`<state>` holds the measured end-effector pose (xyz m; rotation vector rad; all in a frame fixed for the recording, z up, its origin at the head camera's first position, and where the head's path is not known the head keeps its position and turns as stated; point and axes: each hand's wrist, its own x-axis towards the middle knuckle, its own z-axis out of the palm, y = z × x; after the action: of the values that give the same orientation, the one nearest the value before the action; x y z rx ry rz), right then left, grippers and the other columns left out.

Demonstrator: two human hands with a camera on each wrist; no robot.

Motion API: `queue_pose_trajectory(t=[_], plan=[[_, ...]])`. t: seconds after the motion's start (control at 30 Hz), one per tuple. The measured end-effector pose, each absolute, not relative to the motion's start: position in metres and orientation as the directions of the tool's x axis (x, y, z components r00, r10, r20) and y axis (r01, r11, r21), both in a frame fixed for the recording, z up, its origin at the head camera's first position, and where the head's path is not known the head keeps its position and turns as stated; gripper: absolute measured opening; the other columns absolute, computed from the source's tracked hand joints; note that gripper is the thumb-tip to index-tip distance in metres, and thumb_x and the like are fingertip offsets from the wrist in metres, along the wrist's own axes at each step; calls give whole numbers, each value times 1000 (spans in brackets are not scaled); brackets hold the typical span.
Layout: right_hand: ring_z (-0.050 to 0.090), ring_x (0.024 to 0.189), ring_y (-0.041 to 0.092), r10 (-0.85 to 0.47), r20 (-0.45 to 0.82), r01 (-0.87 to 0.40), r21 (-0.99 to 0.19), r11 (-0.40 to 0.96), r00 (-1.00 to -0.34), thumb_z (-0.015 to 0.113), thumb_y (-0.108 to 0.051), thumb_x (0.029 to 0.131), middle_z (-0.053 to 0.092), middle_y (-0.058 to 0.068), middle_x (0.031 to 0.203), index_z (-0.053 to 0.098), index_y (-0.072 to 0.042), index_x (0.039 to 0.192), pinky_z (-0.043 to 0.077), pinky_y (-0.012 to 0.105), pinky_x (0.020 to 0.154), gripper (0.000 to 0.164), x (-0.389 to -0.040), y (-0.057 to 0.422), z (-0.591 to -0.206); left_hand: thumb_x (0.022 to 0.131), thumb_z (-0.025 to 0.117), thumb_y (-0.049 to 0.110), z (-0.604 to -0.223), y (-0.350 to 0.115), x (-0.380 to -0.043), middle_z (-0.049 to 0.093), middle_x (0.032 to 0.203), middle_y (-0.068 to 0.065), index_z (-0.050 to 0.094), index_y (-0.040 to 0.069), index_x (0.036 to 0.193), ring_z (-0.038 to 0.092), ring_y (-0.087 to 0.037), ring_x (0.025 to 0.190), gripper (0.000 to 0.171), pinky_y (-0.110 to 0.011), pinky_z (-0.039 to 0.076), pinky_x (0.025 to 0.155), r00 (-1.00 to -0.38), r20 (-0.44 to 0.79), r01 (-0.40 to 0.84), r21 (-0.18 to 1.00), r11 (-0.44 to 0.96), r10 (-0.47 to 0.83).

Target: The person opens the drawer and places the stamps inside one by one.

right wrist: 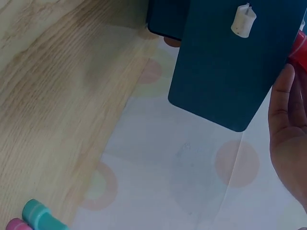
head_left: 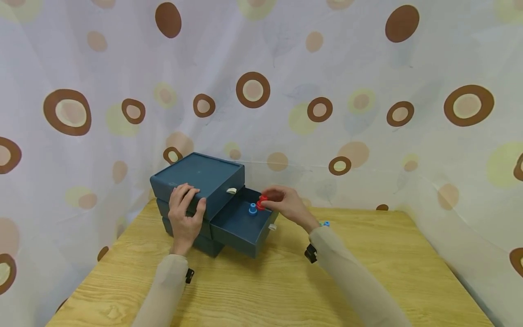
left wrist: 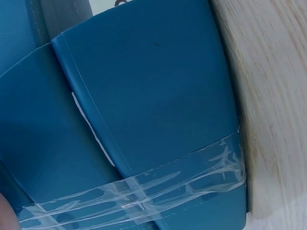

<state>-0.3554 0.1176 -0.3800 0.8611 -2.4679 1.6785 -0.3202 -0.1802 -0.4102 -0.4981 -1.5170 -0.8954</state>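
A dark blue stacked drawer unit [head_left: 200,170] stands on the table, its middle drawer [head_left: 237,227] pulled out. My left hand [head_left: 185,220] rests on the unit's top near edge, fingers over the top and thumb against the side. Above the drawer, my right hand [head_left: 288,206] pinches a small red plastic piece [head_left: 261,203]; its lower end is close to the drawer floor, and contact cannot be told. Beside it in the drawer stands a blue plastic piece [head_left: 253,210] with a wide round base and narrower top. The right wrist view shows the red piece [right wrist: 301,50] at the fingertips.
On the wooden table [head_left: 367,254], a teal piece [right wrist: 43,215] and a pink piece [right wrist: 18,224] lie to the right, mostly hidden by the right sleeve in the head view. Pale pull tabs [head_left: 272,226] stick out from drawer fronts. Clear tape [left wrist: 182,177] wraps the unit. A patterned curtain hangs behind.
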Motion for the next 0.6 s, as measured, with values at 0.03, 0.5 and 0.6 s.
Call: queue_pose_trajectory(t=[0.03, 0.5, 0.6], plan=[[72, 94, 20, -427, 326, -462, -847, 265, -843, 75, -20, 87, 73, 12, 108, 68, -5, 118, 59, 30, 79, 35, -356, 115, -379, 93, 62, 36, -410, -181, -320, 67, 109, -21, 75, 4, 103, 57, -39, 117, 36, -59, 32, 112, -164, 968, 756, 247, 607, -190], [70, 96, 17, -513, 260, -494, -775, 395, -818, 74, -18, 88, 74, 7, 108, 71, -9, 115, 58, 30, 82, 29, -360, 85, -374, 88, 67, 27, -409, -181, -320, 67, 107, -22, 75, 2, 101, 57, -42, 116, 29, -60, 33, 110, -167, 968, 772, 246, 586, -187], [70, 97, 17, -529, 242, -501, -753, 426, -813, 73, -16, 88, 73, 7, 109, 71, -8, 115, 58, 31, 86, 28, -361, 79, -373, 87, 68, 25, -410, -181, -321, 67, 107, -22, 75, 2, 101, 57, -43, 115, 28, -60, 33, 110, -166, 969, 772, 245, 586, -185]])
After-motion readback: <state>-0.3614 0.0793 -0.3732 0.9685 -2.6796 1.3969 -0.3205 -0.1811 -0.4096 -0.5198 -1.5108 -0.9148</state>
